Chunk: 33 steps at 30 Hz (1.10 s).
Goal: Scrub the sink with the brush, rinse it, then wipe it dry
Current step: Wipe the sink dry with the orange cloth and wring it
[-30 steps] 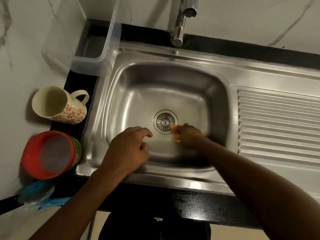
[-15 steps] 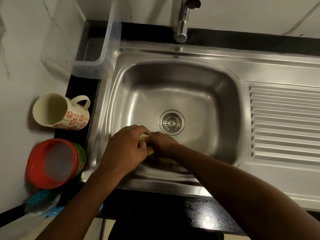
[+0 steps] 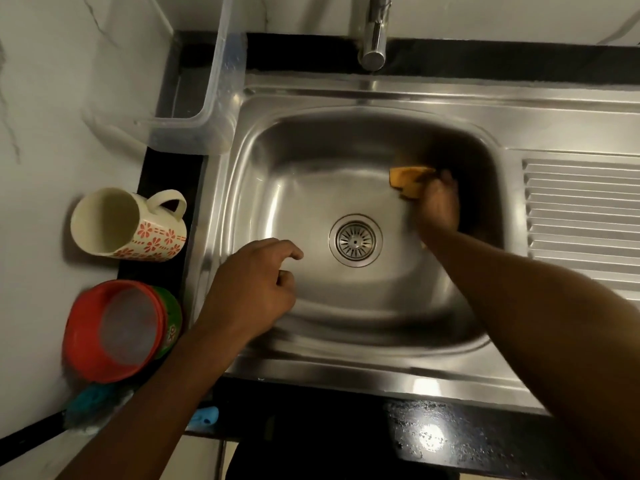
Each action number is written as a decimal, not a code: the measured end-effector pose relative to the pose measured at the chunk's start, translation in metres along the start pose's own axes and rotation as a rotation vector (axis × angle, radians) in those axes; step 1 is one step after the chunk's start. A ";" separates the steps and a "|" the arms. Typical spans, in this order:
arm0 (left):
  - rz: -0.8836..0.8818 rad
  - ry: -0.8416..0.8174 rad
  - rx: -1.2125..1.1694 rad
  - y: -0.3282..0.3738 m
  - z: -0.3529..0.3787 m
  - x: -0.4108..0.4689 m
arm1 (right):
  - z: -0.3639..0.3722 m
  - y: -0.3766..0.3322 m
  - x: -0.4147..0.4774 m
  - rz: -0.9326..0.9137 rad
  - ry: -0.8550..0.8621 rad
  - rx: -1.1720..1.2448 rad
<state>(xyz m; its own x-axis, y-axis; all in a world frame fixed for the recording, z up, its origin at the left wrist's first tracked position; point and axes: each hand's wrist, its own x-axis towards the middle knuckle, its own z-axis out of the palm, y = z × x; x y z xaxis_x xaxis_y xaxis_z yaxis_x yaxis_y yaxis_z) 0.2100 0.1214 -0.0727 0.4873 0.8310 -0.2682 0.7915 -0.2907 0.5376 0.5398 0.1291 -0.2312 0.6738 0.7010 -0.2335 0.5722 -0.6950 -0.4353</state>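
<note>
The stainless steel sink (image 3: 311,188) fills the middle of the view, with its round drain strainer (image 3: 355,240) near the centre of the basin. My right hand (image 3: 438,206) is inside the basin at its right side, shut on an orange sponge (image 3: 408,180) that it presses near the right wall. My left hand (image 3: 254,285) hovers over the basin's front left, fingers loosely curled and holding nothing. A blue-green brush (image 3: 93,400) lies on the counter at the lower left, partly hidden by my left forearm.
The tap spout (image 3: 374,36) hangs over the sink's back edge. A clear plastic container (image 3: 207,109) stands at the back left. A floral mug (image 3: 128,225) and a red bowl (image 3: 114,329) sit on the left counter. The ribbed drainboard (image 3: 581,209) lies to the right.
My right hand has swept the sponge from the basin's front left, beside my left hand, up to the right side. My left hand has stayed at the front left and its fingers have loosened.
</note>
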 end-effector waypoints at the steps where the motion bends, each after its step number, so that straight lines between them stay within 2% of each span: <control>1: 0.001 0.002 -0.005 0.000 0.000 0.000 | 0.011 0.000 -0.003 0.079 0.035 0.054; 4: -0.001 0.016 -0.004 -0.001 -0.002 0.001 | 0.038 -0.029 -0.014 0.214 0.136 0.281; 5: 0.004 0.021 0.001 -0.001 -0.003 0.001 | 0.050 -0.040 -0.017 0.164 0.144 0.371; 6: 0.008 0.024 0.003 -0.003 -0.004 0.001 | 0.059 -0.054 -0.021 0.087 0.070 0.396; 9: 0.013 0.020 -0.008 -0.010 -0.006 -0.002 | 0.091 -0.101 -0.031 -0.159 -0.051 0.329; 12: 0.006 0.005 0.006 -0.017 -0.008 -0.004 | 0.109 -0.122 -0.039 -0.264 -0.179 0.277; 13: 0.002 -0.001 0.007 -0.019 -0.008 -0.005 | 0.111 -0.122 -0.043 -0.337 -0.207 0.182; 16: -0.017 0.002 0.013 -0.019 -0.009 -0.007 | 0.118 -0.118 -0.061 -0.628 -0.425 0.104; 17: -0.014 0.003 0.014 -0.017 -0.009 -0.007 | 0.120 -0.116 -0.069 -0.709 -0.445 0.087; 20: 0.005 0.011 0.020 -0.011 -0.010 -0.008 | 0.113 -0.111 -0.092 -0.831 -0.555 0.022; 24: 0.016 0.024 0.040 -0.003 -0.013 -0.007 | 0.090 -0.085 -0.128 -1.011 -0.790 -0.071; 27: 0.007 0.018 0.040 0.001 -0.013 -0.006 | 0.082 -0.064 -0.143 -0.918 -0.952 -0.120; 33: 0.034 0.004 0.009 0.004 -0.015 -0.001 | 0.051 -0.024 -0.129 -0.553 -1.060 -0.241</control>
<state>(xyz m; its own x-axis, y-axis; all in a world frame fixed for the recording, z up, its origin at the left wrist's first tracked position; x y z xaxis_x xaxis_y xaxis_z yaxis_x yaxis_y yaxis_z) 0.2069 0.1270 -0.0584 0.5128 0.8224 -0.2463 0.7774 -0.3232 0.5396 0.4158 0.0636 -0.2352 -0.3391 0.6161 -0.7109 0.8089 -0.1949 -0.5547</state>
